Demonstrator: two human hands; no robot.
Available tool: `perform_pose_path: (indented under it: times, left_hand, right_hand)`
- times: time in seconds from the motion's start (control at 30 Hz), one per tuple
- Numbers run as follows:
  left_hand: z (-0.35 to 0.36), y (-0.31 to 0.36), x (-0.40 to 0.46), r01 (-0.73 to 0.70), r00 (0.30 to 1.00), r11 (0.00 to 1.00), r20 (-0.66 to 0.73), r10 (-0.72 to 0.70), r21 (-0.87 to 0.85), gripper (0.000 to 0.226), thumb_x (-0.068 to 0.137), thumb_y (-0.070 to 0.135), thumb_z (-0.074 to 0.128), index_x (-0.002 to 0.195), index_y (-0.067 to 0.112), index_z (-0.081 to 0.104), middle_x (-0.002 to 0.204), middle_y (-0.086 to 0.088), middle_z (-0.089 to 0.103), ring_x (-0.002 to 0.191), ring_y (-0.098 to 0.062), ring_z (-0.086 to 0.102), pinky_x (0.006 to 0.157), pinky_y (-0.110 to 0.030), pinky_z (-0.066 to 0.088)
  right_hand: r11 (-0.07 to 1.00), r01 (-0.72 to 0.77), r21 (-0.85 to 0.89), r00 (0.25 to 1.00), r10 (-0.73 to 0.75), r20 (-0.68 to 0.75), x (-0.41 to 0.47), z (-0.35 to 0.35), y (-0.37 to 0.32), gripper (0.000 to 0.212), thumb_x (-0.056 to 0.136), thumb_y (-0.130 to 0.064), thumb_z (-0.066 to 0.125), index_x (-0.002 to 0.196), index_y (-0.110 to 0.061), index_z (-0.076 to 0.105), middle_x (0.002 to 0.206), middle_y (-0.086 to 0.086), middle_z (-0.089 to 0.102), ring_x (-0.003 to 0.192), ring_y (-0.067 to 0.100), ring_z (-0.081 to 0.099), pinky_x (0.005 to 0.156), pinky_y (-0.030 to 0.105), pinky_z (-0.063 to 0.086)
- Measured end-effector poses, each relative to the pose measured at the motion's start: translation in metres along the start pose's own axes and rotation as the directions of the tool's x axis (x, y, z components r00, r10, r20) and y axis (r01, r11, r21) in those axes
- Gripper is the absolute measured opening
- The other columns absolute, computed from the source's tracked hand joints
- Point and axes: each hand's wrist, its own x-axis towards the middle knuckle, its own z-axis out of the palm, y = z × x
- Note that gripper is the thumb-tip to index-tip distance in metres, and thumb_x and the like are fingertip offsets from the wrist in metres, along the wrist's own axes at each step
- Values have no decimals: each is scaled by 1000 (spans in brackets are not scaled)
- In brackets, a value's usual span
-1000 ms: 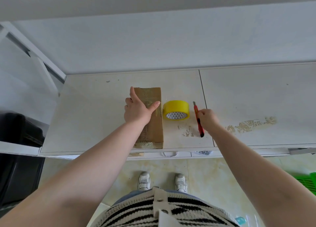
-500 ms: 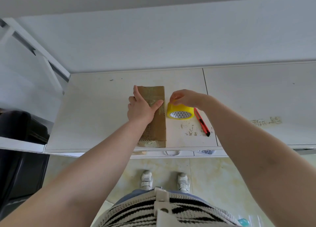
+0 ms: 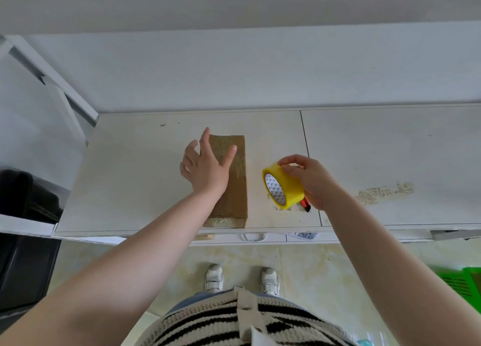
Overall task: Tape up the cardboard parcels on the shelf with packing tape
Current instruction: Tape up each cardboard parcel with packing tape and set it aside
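- Spanning the whole width of the view, a white shelf top (image 3: 135, 179), with a seam between its two panels and a scuffed brownish patch (image 3: 385, 192) on the right panel.
- Showing below the shelf edge, a pale tiled floor (image 3: 312, 272), two white shoes (image 3: 214, 278), a striped knit top (image 3: 223, 322), a dark bin (image 3: 23, 241) at the left and a green crate (image 3: 466, 283) at the right.
- Lying flat on the left panel, a long cardboard parcel (image 3: 235, 189), its near end just at the front edge, already banded with tape.
- Hovering over the parcel's left side, left hand (image 3: 205, 167), fingers spread and straight, holding nothing; contact with the cardboard not discernible.
- Raised off the shelf and tilted just right of the parcel, a yellow tape roll (image 3: 285, 186), its printed core facing left.
- Curling round the roll from the right, right hand (image 3: 309, 179), fingertips on the outer band.
- Peeking out below that hand, the end of a red utility knife (image 3: 305, 204) on the shelf, mostly hidden.
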Motion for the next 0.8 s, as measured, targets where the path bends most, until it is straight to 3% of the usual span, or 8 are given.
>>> perform_pose_path:
  times: [0.07,0.13,0.17,0.27,0.37,0.63,0.7,0.8]
  left_hand:
    - [-6,2,-6,-191,980,980,-72,187,-53,50,89,59,56,133,35,55,148,-4,34,139,-25,27,113,-44,15]
    - [-10,9,-14,-390,920,915,-21,391,-105,42,83,54,68,117,29,66,131,1,48,125,-21,42,107,-42,30]
    - [-11,14,-18,-413,903,892,50,428,-184,39,82,51,72,112,27,67,122,3,53,118,-18,48,102,-39,37]
    - [-10,28,-34,-236,908,887,234,347,-398,26,81,41,78,100,28,67,110,7,60,98,-7,57,81,-23,44]
    - [-9,33,-39,-110,946,871,218,240,-479,14,82,29,80,88,23,69,97,10,67,88,-1,62,74,-20,46]
    - [-20,50,-49,216,924,723,376,66,-657,19,83,9,77,72,13,62,101,5,67,99,-17,65,93,-33,52]
    - [-21,50,-48,244,919,706,391,51,-665,17,83,9,76,74,11,63,99,4,66,97,-18,64,99,-38,51]
    - [-26,53,-46,249,918,728,396,33,-639,14,84,16,78,79,10,66,100,6,66,98,-17,64,101,-37,49]
  right_hand:
    - [997,5,74,1000,-5,-2,-10,4,-3,19,93,-4,60,87,-19,70,100,13,62,87,32,59,73,44,51]
    - [992,32,120,999,-31,-14,-19,12,-7,22,93,-3,59,86,-20,70,98,12,63,86,31,58,73,42,48]
    - [990,48,135,999,-46,-17,-23,16,-9,24,93,-3,59,84,-22,71,96,12,65,86,32,58,75,43,47]
    - [984,94,154,996,-92,-20,-32,27,-14,25,92,-2,60,82,-22,70,87,9,68,84,30,59,78,44,45]
    - [982,128,142,992,-126,-23,-38,33,-16,27,92,-4,61,82,-27,71,87,6,69,83,28,59,77,42,44]
    - [972,223,76,971,-215,-102,-42,36,-16,28,90,-10,67,101,-36,66,104,0,66,90,34,65,80,52,54]
    - [965,263,6,950,-258,-175,-45,38,-17,30,89,-11,70,102,-35,58,107,-1,63,90,24,63,74,42,54]
    - [856,447,-258,823,-507,-256,-52,39,-18,45,86,-11,73,101,-44,45,117,-5,51,99,9,55,70,19,48]
